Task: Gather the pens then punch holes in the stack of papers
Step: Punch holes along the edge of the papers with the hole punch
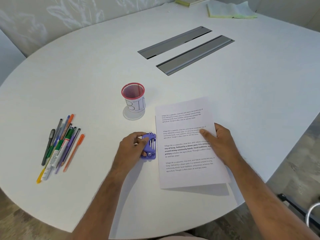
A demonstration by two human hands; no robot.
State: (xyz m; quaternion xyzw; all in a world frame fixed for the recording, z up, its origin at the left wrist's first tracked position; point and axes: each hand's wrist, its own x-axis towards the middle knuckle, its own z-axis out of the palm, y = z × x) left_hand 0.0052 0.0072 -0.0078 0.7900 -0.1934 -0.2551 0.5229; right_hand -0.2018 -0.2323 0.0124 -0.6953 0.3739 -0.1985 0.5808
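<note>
A stack of printed papers lies on the white table in front of me. My right hand grips the stack's right edge, thumb on top. A purple hole punch sits against the stack's left edge, and my left hand is closed around it. Several pens and markers lie bunched together on the table at the left. A pink mesh cup with a paper label reading "BIN" stands upright behind the punch; it looks empty.
Two grey cable-slot covers are set into the white table further back. Open books lie at the far edge. The table's rounded rim curves close to me, with floor below at both sides.
</note>
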